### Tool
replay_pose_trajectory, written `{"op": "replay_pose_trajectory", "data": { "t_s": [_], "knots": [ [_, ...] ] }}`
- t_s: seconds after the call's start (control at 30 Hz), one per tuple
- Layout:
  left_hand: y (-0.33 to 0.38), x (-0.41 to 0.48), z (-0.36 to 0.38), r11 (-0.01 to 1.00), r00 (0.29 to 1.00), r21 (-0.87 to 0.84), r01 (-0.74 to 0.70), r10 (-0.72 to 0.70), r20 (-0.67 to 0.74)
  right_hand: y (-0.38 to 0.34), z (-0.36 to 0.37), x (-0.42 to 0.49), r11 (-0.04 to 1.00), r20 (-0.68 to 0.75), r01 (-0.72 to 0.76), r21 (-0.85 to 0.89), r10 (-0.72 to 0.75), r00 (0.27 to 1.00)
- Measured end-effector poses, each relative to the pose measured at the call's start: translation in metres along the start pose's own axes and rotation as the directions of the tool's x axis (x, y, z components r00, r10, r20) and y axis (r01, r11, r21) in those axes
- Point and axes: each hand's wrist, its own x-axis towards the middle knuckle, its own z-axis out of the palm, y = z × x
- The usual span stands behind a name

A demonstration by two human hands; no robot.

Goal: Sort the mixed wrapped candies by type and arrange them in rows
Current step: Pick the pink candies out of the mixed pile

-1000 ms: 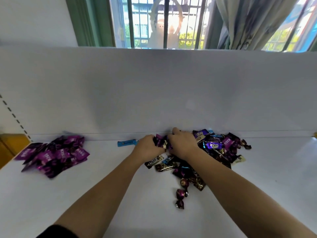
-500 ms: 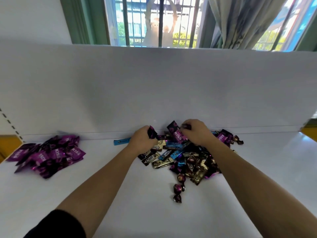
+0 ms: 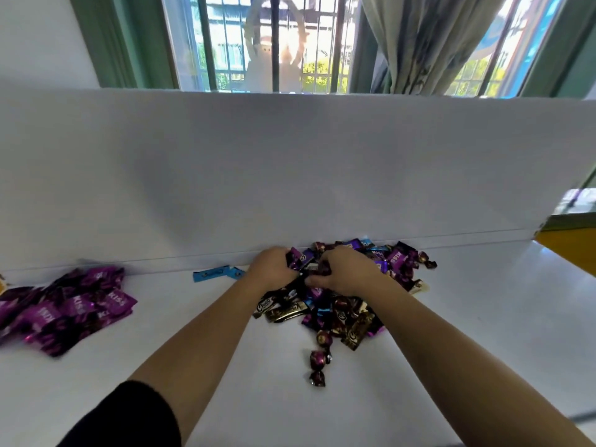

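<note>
Purple candy (image 3: 295,258) stays gripped in left hand (image 3: 272,267); right hand (image 3: 346,271) dropped into the pile (image 3: 338,314), fingers (image 3: 327,257) curled, maybe grabbing more.

Free table (image 3: 161,317) L of heap (image 3: 348,314) (board (image 3: 290,175) behind)

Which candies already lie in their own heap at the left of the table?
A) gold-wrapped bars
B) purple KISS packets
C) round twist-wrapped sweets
B: the purple KISS packets lie heaped alone at the left, while the gold bars and round sweets remain in the mixed pile at the centre.
</note>
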Motion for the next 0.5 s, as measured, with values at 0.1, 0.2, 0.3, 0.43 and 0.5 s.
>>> {"op": "replay_pose_trajectory", "data": {
  "t_s": [0.1, 0.2, 0.3, 0.43, 0.5],
  "knots": [
    [0.006, 0.001, -0.002, 1.000, 0.999, -0.001, 0.028, -0.028, 0.023, -0.004, 0.003, -0.001, 0.999, 0.028, 0.025, -0.046, -0.024, 0.999],
    [0.010, 0.001, -0.005, 0.998, 0.995, 0.014, 0.068, -0.069, 0.071, -0.006, 0.002, -0.003, 0.998, 0.039, 0.052, 0.033, -0.054, 0.998],
    [0.012, -0.002, -0.007, 0.996, 0.993, 0.022, 0.088, -0.089, 0.072, -0.009, 0.000, -0.010, 0.988, -0.032, 0.111, 0.103, -0.108, 0.994],
    [0.012, -0.011, -0.011, 0.995, 0.997, -0.097, 0.037, -0.043, -0.060, -0.006, -0.011, -0.021, 0.925, -0.142, 0.067, 0.374, -0.014, 0.990],
    [0.010, -0.017, -0.014, 0.987, 0.990, -0.161, 0.023, -0.044, -0.131, -0.001, -0.017, -0.026, 0.876, -0.118, 0.054, 0.480, 0.003, 0.993]
  ]
}}
